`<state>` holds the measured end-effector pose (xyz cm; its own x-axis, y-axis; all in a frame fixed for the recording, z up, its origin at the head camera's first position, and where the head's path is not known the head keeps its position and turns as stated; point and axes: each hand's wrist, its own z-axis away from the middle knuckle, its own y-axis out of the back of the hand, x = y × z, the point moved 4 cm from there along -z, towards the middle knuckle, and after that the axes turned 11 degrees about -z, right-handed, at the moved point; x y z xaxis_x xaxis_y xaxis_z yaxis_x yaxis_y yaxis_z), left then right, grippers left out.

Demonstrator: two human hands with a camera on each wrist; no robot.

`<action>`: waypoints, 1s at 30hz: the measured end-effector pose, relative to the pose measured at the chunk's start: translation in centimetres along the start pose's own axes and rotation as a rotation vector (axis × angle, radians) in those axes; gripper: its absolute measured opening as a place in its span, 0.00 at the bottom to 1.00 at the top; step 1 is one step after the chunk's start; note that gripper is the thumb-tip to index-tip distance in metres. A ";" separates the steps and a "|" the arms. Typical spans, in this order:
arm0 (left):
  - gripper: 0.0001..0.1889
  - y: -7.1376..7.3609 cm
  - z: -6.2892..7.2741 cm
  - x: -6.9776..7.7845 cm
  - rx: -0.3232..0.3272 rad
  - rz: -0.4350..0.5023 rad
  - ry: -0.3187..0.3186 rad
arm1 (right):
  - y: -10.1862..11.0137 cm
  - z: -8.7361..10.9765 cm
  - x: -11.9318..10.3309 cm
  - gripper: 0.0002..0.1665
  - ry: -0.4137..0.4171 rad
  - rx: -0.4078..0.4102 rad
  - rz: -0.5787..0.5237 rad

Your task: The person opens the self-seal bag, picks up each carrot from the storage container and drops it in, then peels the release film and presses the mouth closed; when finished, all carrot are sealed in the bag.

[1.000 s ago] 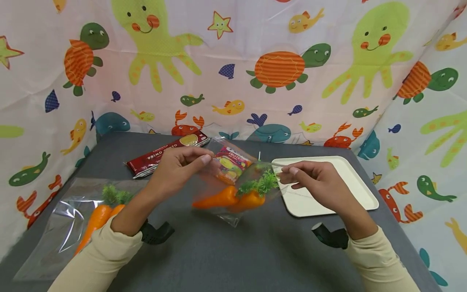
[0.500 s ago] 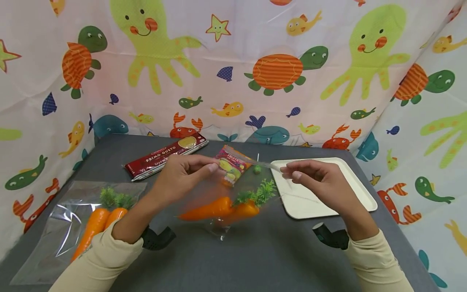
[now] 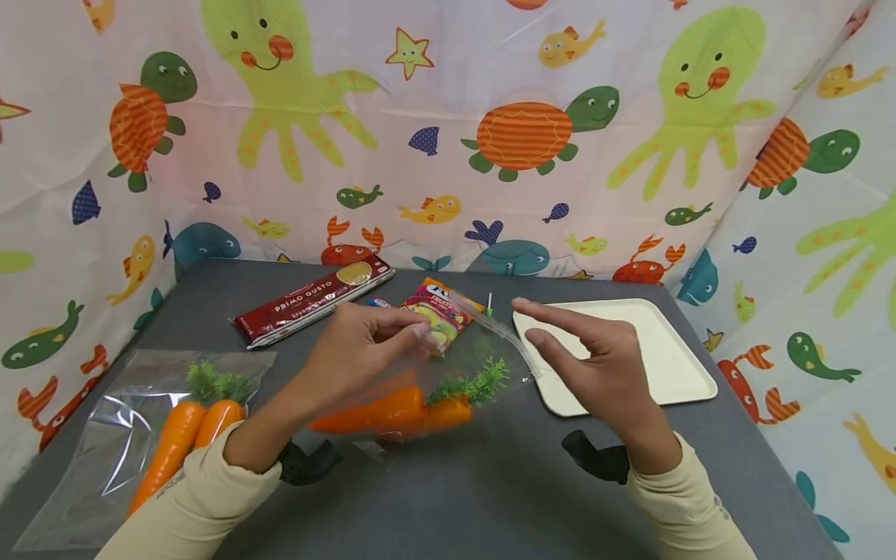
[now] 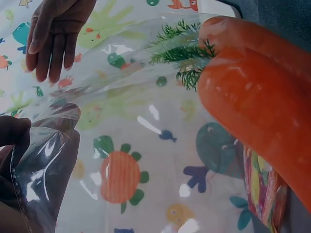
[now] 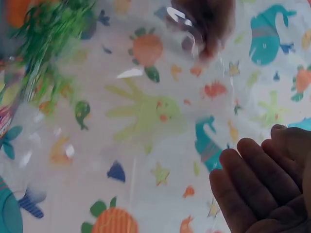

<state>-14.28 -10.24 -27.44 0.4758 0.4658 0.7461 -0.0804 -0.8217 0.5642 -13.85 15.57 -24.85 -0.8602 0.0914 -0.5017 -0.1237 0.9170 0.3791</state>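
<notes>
My left hand (image 3: pixel 367 350) pinches the upper edge of a clear plastic bag (image 4: pixel 46 160) between thumb and fingers. Inside the bag hang two orange carrots (image 4: pixel 257 97) with green leafy tops (image 3: pixel 479 383); the bag is tilted and held above the table. My right hand (image 3: pixel 595 358) stands apart at the bag's other end, thumb and fingers spread, holding nothing. In the right wrist view, the right hand (image 5: pixel 265 184) shows straight, relaxed fingers. Partly behind the bag lies a colourful fruit-candy packet (image 3: pixel 437 307).
At the left lies another clear bag (image 3: pixel 105 435) with carrots (image 3: pixel 168 443) in it. A red spaghetti packet (image 3: pixel 315 299) lies at the back left. A cream tray (image 3: pixel 651 350) sits at the right. The grey table (image 3: pixel 490 498) ends at a printed curtain (image 3: pixel 448 163).
My right hand has let go of the bag's edge and its fingers have spread. The carrots in the bag have swung left and down. My left hand keeps its pinch.
</notes>
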 end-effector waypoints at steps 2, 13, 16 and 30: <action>0.10 -0.2 0.0 0.1 -0.001 -0.019 -0.005 | -0.9 -0.4 -0.4 0.22 0.014 -0.026 0.026; 0.12 -0.9 -0.1 0.9 0.005 -0.100 -0.075 | -3.0 -1.2 -0.8 0.25 -0.087 -0.014 0.022; 0.12 -1.0 -0.2 0.9 -0.005 -0.104 -0.086 | -3.5 -1.4 -0.7 0.24 -0.095 -0.019 0.002; 0.11 -1.3 -0.5 1.1 -0.010 -0.115 -0.129 | -4.8 -1.8 -0.4 0.21 -0.141 -0.056 -0.059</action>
<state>-14.10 -8.50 -27.12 0.5909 0.5099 0.6252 -0.0273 -0.7619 0.6471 -13.82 10.45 -25.10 -0.7732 0.0950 -0.6270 -0.2026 0.8999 0.3861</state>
